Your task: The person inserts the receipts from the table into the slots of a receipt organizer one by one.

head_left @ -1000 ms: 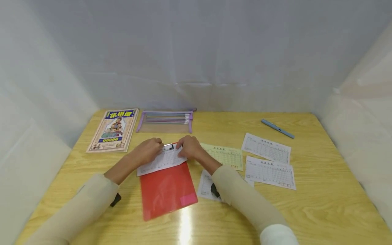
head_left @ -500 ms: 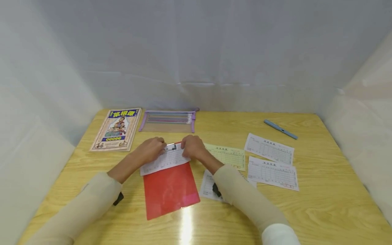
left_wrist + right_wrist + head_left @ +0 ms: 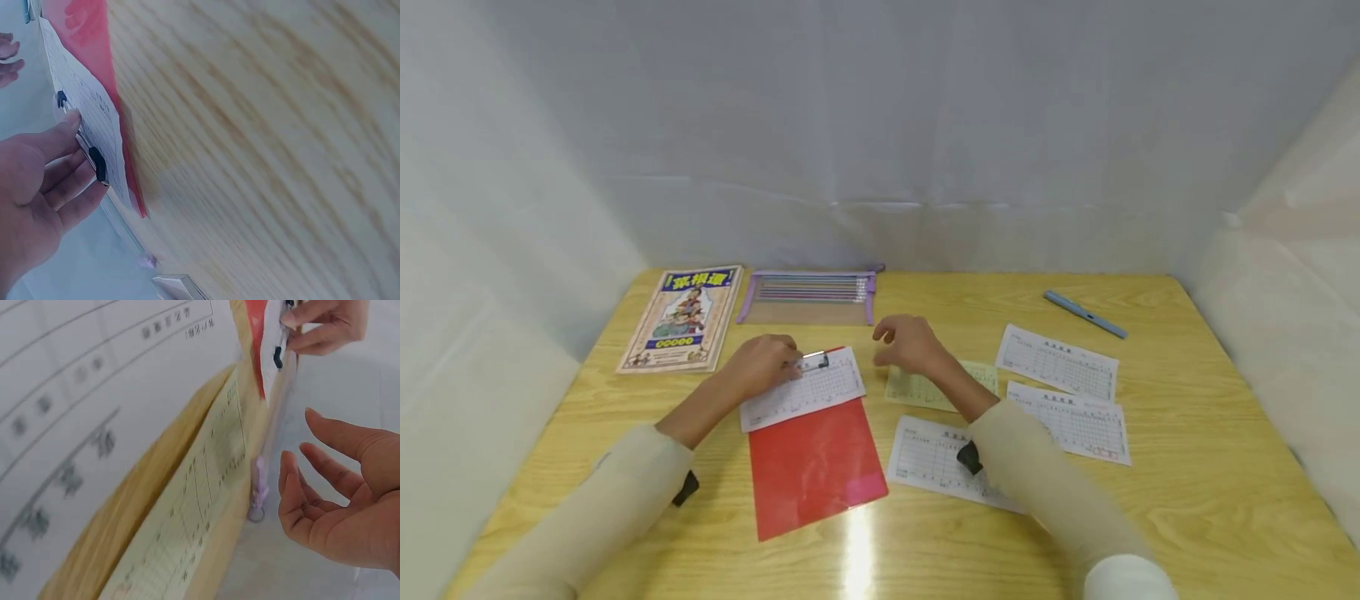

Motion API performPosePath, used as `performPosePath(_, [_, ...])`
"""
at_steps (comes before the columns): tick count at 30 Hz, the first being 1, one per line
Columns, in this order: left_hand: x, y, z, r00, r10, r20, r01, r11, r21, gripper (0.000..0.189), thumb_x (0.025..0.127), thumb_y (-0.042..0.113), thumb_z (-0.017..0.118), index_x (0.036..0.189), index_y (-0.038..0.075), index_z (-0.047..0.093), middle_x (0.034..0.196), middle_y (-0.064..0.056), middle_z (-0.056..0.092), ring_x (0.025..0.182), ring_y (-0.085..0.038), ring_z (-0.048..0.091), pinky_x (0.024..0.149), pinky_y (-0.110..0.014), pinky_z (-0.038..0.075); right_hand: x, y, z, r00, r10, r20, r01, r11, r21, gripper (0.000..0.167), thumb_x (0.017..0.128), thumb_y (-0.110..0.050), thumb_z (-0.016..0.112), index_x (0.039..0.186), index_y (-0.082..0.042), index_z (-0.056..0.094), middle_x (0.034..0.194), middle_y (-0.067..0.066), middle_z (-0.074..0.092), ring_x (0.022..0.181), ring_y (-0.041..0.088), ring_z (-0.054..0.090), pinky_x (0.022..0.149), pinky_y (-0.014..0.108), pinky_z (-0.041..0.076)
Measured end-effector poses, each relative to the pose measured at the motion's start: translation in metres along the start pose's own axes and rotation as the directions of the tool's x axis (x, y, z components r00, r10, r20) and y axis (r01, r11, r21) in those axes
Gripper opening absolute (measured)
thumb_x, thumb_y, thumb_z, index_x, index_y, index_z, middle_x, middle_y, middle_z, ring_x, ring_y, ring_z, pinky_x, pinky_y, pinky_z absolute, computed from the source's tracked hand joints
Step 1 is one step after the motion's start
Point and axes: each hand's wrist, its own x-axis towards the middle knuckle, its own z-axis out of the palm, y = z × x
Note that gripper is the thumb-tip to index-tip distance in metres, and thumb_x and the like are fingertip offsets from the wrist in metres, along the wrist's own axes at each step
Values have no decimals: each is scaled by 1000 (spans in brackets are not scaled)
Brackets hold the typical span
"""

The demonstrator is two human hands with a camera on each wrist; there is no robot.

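Note:
At the table's middle-left lies a red clipboard (image 3: 816,471), a white printed form (image 3: 808,396) held across its top by the metal clip (image 3: 814,362). My left hand (image 3: 763,367) grips the clipboard at this clip; in the left wrist view the thumb (image 3: 70,122) presses the clip from the front, the other fingers behind it. To the right, my right hand (image 3: 912,343) is raised over the yellow form (image 3: 936,390), fingers loosely bent and apart, holding nothing. A white form (image 3: 925,454) lies below the yellow one, partly under the right sleeve.
Two more white forms (image 3: 1060,367) lie at the right, with a blue pen (image 3: 1084,314) behind them. Toward the back stand a purple-edged pencil pouch (image 3: 805,312) and, at the left, a comic-style book (image 3: 681,321). White sheeting (image 3: 880,150) walls the table in.
My right hand has let go of the clipboard's top right and moved right, over the yellow form. The left hand keeps its grip at the clip.

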Motion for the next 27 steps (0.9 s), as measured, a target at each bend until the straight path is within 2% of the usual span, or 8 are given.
performPosePath(5, [0,1,-1,999,-33,34,34,999,-9,21,81,18,73,98,5,74,93,-11,69,85,-26,66,74,-39,55,-20,23,-24,998,-15,-59,21,994,105,40,82,-15,73,118,-2,62,117,20,63,102,30,61,83,39,54])
performPosePath(11, [0,1,-1,999,-33,29,33,999,2,24,81,20,73,99,4,74,93,-10,68,83,-25,65,72,-38,55,-47,50,-48,997,16,-77,-5,990,140,43,84,-17,70,123,-2,59,126,20,58,108,33,58,87,44,52])
performPosePath(18, [-1,1,-2,998,-51,37,52,998,-31,26,82,20,73,102,2,73,95,-11,69,85,-26,66,74,-39,55,-66,80,-58,996,76,-49,-72,993,90,44,85,-19,70,124,-3,57,128,22,54,111,36,55,84,45,53])
performPosePath(24, [0,2,-4,995,-58,78,60,998,-30,28,84,19,71,105,2,72,97,-12,68,88,-26,66,77,-39,55,-78,96,-60,995,97,15,-97,995,-27,47,81,-20,75,121,-2,57,127,25,51,112,40,52,81,45,52])
performPosePath(27, [0,2,-4,995,-59,83,62,997,-34,29,83,19,71,106,1,71,98,-12,68,89,-26,66,77,-39,55,-81,99,-59,993,113,38,-110,991,-78,49,78,-21,78,118,-3,56,123,26,49,107,38,52,76,42,50])
